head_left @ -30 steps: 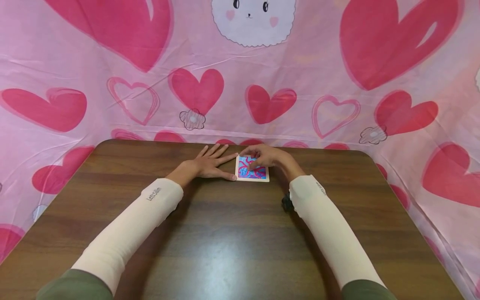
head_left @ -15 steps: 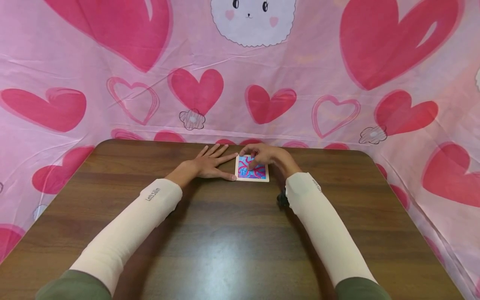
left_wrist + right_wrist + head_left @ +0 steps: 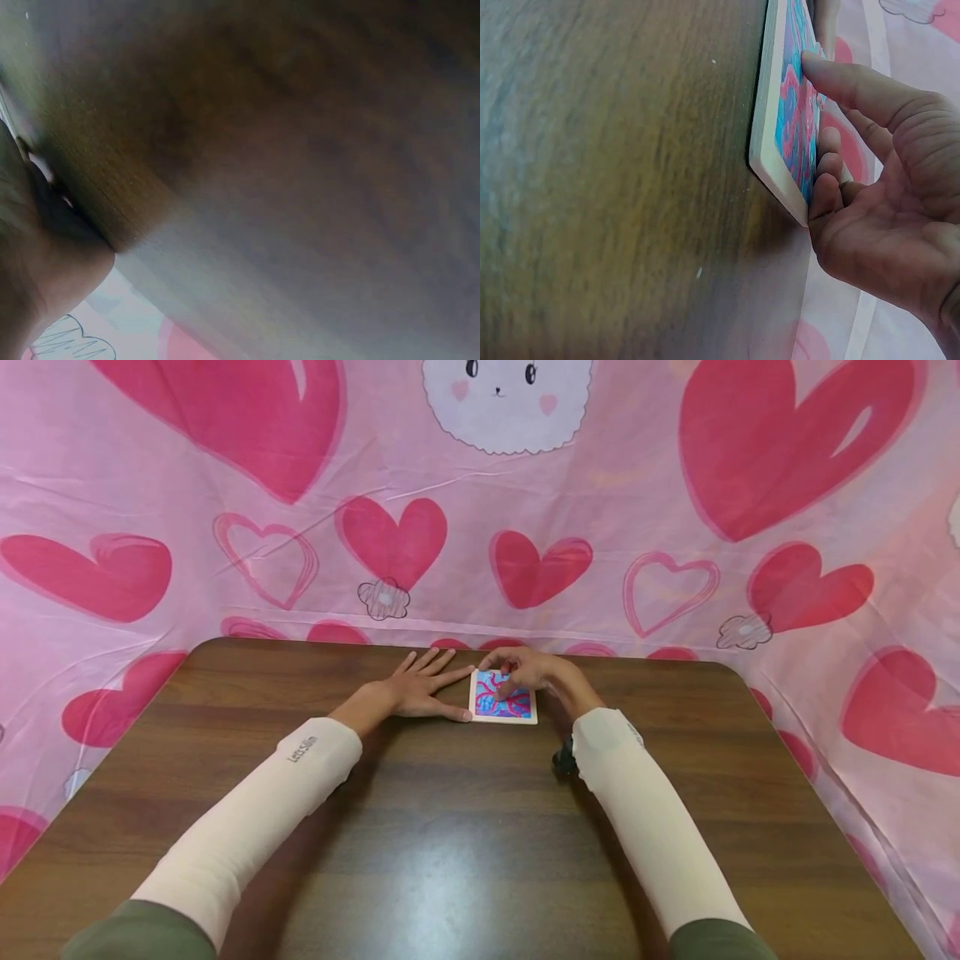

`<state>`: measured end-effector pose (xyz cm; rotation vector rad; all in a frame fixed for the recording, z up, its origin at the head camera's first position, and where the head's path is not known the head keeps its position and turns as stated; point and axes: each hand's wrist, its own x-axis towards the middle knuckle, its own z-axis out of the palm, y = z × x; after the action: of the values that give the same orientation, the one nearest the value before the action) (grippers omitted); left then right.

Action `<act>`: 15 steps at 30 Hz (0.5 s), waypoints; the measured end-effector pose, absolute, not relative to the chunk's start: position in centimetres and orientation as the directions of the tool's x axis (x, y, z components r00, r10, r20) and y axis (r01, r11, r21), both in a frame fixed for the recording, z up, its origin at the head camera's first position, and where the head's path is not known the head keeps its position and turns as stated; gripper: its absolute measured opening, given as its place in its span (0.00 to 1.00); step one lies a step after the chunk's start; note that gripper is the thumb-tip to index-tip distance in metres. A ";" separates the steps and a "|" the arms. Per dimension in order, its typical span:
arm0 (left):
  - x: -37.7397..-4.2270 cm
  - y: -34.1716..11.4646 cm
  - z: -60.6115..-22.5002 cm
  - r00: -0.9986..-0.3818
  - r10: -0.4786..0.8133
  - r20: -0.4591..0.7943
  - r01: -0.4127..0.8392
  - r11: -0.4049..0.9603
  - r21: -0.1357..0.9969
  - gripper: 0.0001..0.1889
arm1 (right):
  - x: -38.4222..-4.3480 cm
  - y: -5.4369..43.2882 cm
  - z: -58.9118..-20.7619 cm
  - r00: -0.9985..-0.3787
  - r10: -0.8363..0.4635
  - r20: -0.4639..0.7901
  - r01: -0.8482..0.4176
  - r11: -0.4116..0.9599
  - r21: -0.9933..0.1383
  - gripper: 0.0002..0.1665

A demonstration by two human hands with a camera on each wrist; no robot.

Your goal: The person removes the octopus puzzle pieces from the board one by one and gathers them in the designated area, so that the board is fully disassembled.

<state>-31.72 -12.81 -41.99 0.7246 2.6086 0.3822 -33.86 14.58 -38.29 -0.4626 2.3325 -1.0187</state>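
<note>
A square picture board (image 3: 487, 709) with a pale, wood-like frame and a blue picture crossed by pink curving shapes lies flat near the table's far edge. My left hand (image 3: 416, 690) rests spread on the table to its left, index fingertip and thumb tip right at the frame's left side. Over the board's far right part bends my right hand (image 3: 531, 670), its thumb on the picture and its index finger reaching the far edge. In the right wrist view, the right hand's thumb (image 3: 840, 79) touches the picture while the other fingers curl at the board's far side.
The brown wooden table (image 3: 442, 827) spreads toward me. A pink heart-print cloth (image 3: 465, 510) hangs close behind the table and along its sides. Pale sleeves cover both forearms, and a dark device (image 3: 564, 760) sits under the right wrist.
My right forearm has shifted slightly left, while its thumb and fingers stay nearly in place on the board. My left hand and the board show almost no movement.
</note>
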 end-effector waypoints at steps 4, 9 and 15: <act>-31.4 -12.8 -41.9 -0.792 0.518 -0.325 0.410 0.844 0.347 0.61 | -33.6 14.5 -38.4 -0.792 -0.518 -0.323 -0.091 0.624 -0.776 0.37; -30.7 -12.8 -41.5 -0.795 0.523 -0.306 0.425 0.841 0.334 0.57 | -33.5 14.6 -38.6 -0.803 -0.515 -0.302 -0.083 0.598 -0.797 0.36; -30.9 -12.6 -41.8 -0.797 0.519 -0.308 0.428 0.846 0.317 0.56 | -33.2 15.0 -38.7 -0.805 -0.531 -0.264 -0.105 0.566 -0.817 0.36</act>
<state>-30.94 -12.59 -41.78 0.7048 2.6370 0.3266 -33.24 14.97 -38.72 -0.5105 2.3116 -1.1604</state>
